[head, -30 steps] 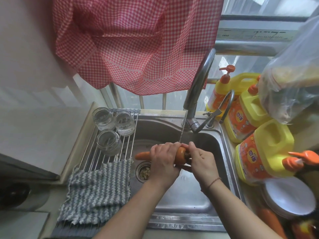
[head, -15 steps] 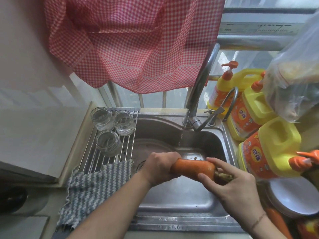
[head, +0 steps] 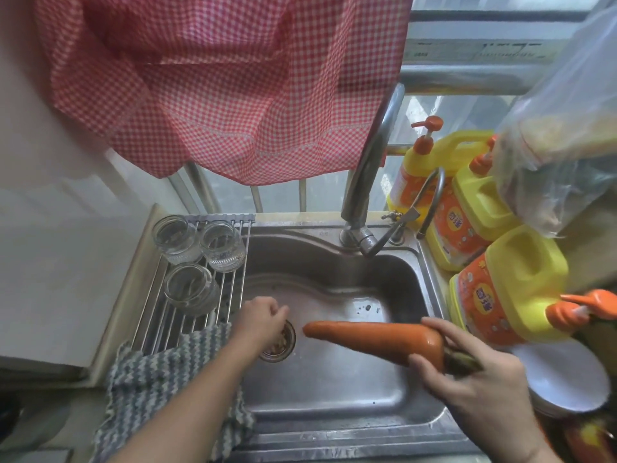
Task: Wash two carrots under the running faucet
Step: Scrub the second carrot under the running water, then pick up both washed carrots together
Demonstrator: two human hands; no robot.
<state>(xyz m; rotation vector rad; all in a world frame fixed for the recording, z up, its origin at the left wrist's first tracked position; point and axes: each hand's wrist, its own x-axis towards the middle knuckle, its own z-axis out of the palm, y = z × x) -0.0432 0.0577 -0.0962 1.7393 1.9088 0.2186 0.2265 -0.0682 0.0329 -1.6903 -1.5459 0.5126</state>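
Over the steel sink (head: 334, 396), right hand (head: 480, 385) grips the carrot (head: 374, 339) by its top; left hand (head: 263, 320) loosely curled, apart.

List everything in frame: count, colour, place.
carrot: 1, orange, over the sink, held at its stem end
sink: 1, steel, centre
drain strainer: 1, steel, basin floor, left
faucet: 1, grey metal, behind the basin
glass jars: 3, clear, on the drying rack
drying rack: 1, steel, sink's left edge
knit cloth: 1, grey-white, rack's near end
detergent jugs: 3, yellow-orange, right of sink
plates: white stack, count unclear, near right
checked cloth: 1, red-white, hanging above
plastic bag: 1, clear, upper right
left hand: loosely curled, empty, over the strainer
right hand: grips the carrot
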